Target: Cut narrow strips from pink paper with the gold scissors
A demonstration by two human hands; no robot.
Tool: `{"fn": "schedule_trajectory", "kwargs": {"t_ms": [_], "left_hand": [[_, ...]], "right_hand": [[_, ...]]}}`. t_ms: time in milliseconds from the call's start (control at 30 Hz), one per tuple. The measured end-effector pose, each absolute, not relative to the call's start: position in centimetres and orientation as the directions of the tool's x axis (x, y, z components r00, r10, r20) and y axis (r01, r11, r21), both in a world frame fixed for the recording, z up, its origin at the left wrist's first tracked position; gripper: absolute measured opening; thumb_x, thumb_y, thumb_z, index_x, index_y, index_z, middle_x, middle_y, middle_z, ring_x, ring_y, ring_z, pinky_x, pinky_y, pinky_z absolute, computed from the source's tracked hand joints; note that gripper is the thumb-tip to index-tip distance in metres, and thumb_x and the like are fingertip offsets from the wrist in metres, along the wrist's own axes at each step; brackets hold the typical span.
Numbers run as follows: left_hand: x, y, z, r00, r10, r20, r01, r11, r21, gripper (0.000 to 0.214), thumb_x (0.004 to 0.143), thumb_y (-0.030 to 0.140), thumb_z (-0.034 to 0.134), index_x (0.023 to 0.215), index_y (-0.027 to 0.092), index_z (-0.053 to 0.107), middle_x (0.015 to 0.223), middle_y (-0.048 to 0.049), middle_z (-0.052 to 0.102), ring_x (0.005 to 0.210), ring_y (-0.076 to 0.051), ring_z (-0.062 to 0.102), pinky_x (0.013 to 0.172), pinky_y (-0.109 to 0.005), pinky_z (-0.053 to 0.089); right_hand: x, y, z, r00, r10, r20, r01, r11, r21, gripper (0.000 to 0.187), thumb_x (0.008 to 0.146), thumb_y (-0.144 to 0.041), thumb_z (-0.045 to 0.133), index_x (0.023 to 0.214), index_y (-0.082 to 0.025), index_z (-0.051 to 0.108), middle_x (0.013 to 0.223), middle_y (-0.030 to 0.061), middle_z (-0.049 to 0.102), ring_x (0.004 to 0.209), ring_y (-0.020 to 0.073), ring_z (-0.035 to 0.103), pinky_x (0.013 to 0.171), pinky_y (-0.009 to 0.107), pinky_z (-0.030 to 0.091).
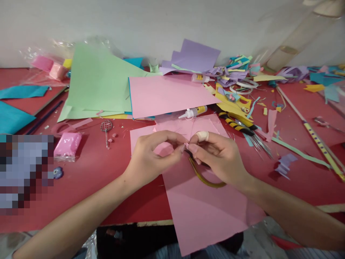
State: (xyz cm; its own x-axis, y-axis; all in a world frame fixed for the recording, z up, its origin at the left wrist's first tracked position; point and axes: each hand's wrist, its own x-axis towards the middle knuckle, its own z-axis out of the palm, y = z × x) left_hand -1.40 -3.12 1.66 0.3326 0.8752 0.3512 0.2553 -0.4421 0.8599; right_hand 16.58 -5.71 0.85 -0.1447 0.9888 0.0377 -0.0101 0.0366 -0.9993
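Note:
My left hand (pixel 153 151) and my right hand (pixel 218 154) meet above a large pink paper sheet (pixel 205 212) that hangs over the table's front edge. Both are closed, thumb and forefinger pinching a tiny pink piece (pixel 186 145) between them; its material is too small to tell. White tape wraps a finger of my right hand. Below that hand curves an olive-yellow handle (pixel 206 182) with a dark part near the fingertips; whether the hand grips it or it lies on the paper I cannot tell. A glue bottle (pixel 198 111) lies just beyond my hands.
Green paper (pixel 97 82) and pink card (pixel 169 95) lie behind. Black-and-yellow pliers (pixel 237 124), metal tools and paper scraps (pixel 237 68) spread to the right. On the left are a pink clay packet (pixel 67 144), a wire whisk-like piece (pixel 106 131) and a blurred-out object (pixel 24 169).

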Motion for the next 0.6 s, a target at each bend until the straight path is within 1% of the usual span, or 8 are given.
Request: {"fn": "schedule_trajectory", "kwargs": {"t_ms": [133,300,467,600], "left_hand": [[-1.46,-3.11,1.43,0.334,0.883,0.330,0.225,-0.415,0.882,0.015,0.079,0.009,0.069,0.090,0.019,0.073,0.082,-0.0002,0.077,0.073,-0.013,0.072,0.068,-0.021,0.062],[-1.50,-3.10,1.23,0.338,0.894,0.295,0.169,-0.366,0.915,0.013,0.081,0.012,0.070,0.093,0.019,0.072,0.085,-0.0024,0.076,0.078,-0.015,0.073,0.072,-0.023,0.063],[-1.53,-2.94,1.21,0.347,0.900,0.265,0.152,-0.333,0.931,0.013,0.082,0.013,0.071,0.093,0.018,0.072,0.088,-0.0026,0.076,0.081,-0.014,0.073,0.075,-0.022,0.063],[-1.68,-2.83,1.09,0.368,0.893,0.260,0.148,-0.332,0.931,0.014,0.082,0.013,0.071,0.095,0.018,0.071,0.089,-0.0030,0.075,0.083,-0.015,0.073,0.075,-0.023,0.063]], "right_hand": [[16.60,-5.62,0.91,-0.155,0.987,0.036,-0.036,0.031,-0.999,0.009,0.086,-0.026,0.069,0.079,-0.022,0.067,0.071,-0.0015,0.061,0.054,0.0086,0.050,0.051,0.023,0.044],[16.70,-5.55,0.66,-0.153,0.987,0.041,-0.062,0.032,-0.998,0.007,0.086,-0.027,0.069,0.082,-0.022,0.067,0.066,-0.0020,0.058,0.054,0.0095,0.050,0.051,0.024,0.045],[16.73,-5.49,0.52,-0.162,0.986,0.045,-0.090,0.030,-0.996,0.005,0.086,-0.025,0.069,0.082,-0.022,0.067,0.069,-0.0020,0.060,0.056,0.0089,0.051,0.053,0.023,0.045],[16.61,-5.57,0.66,-0.137,0.990,0.024,-0.092,0.012,-0.996,0.008,0.085,-0.026,0.071,0.080,-0.021,0.066,0.072,-0.0013,0.062,0.056,0.0086,0.052,0.052,0.023,0.046]]}}
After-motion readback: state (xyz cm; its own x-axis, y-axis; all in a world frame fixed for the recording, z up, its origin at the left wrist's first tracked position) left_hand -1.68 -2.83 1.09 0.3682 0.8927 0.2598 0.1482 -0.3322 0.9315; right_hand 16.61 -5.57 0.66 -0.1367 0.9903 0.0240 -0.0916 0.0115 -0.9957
